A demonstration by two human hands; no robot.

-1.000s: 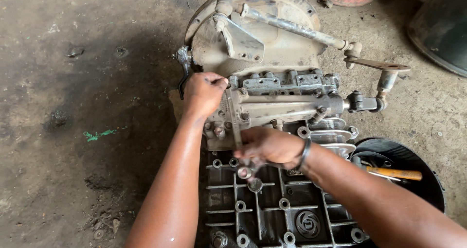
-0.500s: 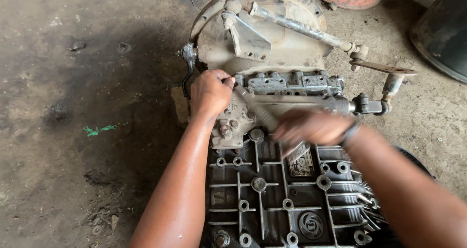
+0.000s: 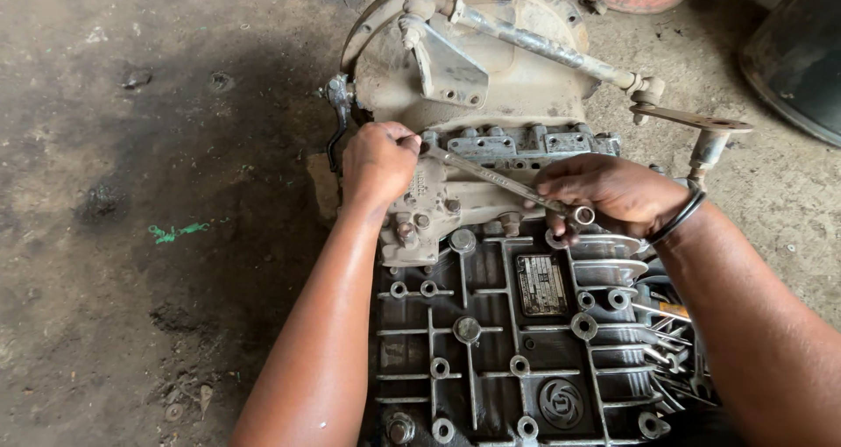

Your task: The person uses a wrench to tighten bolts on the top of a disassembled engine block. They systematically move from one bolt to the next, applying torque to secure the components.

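Wrench (image 3: 504, 180) spans both hands — left hand (image 3: 378, 162) grip closed on head, right hand (image 3: 613, 193) on ring end.

Your left hand (image 3: 378, 162) presses the spanner's (image 3: 504, 180) head against the dirty gearbox (image 3: 491, 324) on the concrete floor (image 3: 131, 237). Your right hand (image 3: 613, 193) grips its ring end, beside the ribbed casing.

1 label: small rect. metal plate (image 3: 540, 285) (grey, dark border) riveted on ribbed casing, centre-right.
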